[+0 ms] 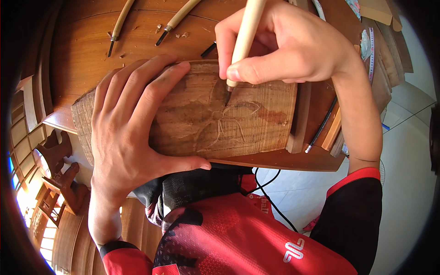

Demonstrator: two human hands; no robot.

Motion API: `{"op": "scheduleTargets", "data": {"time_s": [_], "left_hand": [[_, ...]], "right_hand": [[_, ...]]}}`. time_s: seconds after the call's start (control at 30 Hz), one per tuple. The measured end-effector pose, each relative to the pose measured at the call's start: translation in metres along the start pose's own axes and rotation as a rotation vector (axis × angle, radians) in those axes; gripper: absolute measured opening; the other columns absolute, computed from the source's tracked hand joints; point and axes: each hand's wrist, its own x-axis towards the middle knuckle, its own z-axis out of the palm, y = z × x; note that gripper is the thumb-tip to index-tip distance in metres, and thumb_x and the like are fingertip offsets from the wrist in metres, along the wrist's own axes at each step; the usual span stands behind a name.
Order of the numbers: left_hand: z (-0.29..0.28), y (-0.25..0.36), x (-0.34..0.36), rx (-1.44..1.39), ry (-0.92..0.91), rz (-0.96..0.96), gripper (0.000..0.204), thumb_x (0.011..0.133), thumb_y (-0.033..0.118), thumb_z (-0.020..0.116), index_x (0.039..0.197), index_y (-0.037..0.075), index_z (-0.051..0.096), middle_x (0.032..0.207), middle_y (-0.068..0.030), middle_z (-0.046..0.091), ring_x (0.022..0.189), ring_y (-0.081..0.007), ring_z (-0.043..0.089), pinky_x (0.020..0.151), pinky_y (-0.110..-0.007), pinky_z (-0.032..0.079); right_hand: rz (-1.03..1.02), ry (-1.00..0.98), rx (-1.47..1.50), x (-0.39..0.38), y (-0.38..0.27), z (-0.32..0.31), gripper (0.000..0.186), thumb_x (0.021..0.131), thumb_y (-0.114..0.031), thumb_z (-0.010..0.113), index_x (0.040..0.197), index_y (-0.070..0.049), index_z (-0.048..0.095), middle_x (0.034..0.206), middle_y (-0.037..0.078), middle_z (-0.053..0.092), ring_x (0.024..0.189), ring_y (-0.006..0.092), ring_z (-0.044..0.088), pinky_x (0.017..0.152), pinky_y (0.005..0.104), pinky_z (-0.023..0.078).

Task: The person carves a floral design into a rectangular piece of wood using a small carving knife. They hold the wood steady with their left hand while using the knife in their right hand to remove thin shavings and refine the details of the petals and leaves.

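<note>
Under left hand [123, 114], part-hidden board [195, 117]

The wooden board [183, 133] is mid-brown, streaked with fine grain and darker patches, its carved petal lines paler. The carving tool [244, 41] has a cream handle and blackish blade. Orange-brown colours the worktop [78, 46]. The jersey [243, 238] is red with dotted patterning, its right sleeve black, cuffed in red. The tiled floor [408, 156] is pale grey with darker joints.

Pale-handled carving tool [244, 43], tip down at petal-incised brown wooden board [183, 126].
</note>
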Motion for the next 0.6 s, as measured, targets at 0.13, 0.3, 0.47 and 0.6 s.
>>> {"op": "scheduleTargets", "data": {"time_s": [0.13, 0.3, 0.47, 0.6], "left_hand": [[0.002, 0.000, 0.000, -0.001, 0.005, -0.005, 0.122, 0.043, 0.067, 0.093, 0.144, 0.007, 0.061, 0.145, -0.0133, 0.064, 0.129, -0.0376, 0.062, 0.111, -0.051, 0.044], [0.003, -0.002, -0.001, -0.001, 0.009, -0.006, 0.122, 0.042, 0.067, 0.093, 0.145, 0.008, 0.061, 0.145, -0.0125, 0.064, 0.129, -0.0372, 0.062, 0.110, -0.051, 0.045], [0.002, -0.001, 0.000, 0.008, 0.002, -0.008, 0.123, 0.042, 0.066, 0.093, 0.145, 0.008, 0.061, 0.145, -0.0127, 0.064, 0.129, -0.0375, 0.062, 0.111, -0.051, 0.044], [0.003, -0.001, -0.001, 0.000, 0.004, -0.003, 0.123, 0.042, 0.065, 0.094, 0.146, 0.008, 0.060, 0.146, -0.0131, 0.063, 0.130, -0.0377, 0.061, 0.111, -0.052, 0.044]], "right_hand": [[-0.007, 0.007, -0.035, 0.000, -0.001, 0.000, 0.019, 0.093, -0.021, 0.076, 0.099, -0.003, 0.077, 0.088, 0.006, 0.077, 0.082, 0.0146, 0.071, 0.077, 0.0319, 0.055], [0.061, -0.005, 0.098, 0.001, 0.006, -0.001, 0.017, 0.094, -0.018, 0.076, 0.099, -0.001, 0.076, 0.088, 0.006, 0.076, 0.080, 0.0143, 0.071, 0.074, 0.0303, 0.055], [0.077, 0.014, 0.124, -0.001, 0.006, 0.003, 0.018, 0.096, -0.016, 0.077, 0.101, 0.000, 0.076, 0.091, 0.008, 0.077, 0.082, 0.0155, 0.072, 0.077, 0.0299, 0.057], [0.015, 0.027, 0.047, -0.003, 0.012, 0.001, 0.019, 0.097, -0.019, 0.077, 0.103, 0.000, 0.077, 0.094, 0.009, 0.079, 0.085, 0.0163, 0.073, 0.080, 0.0303, 0.057]]}}
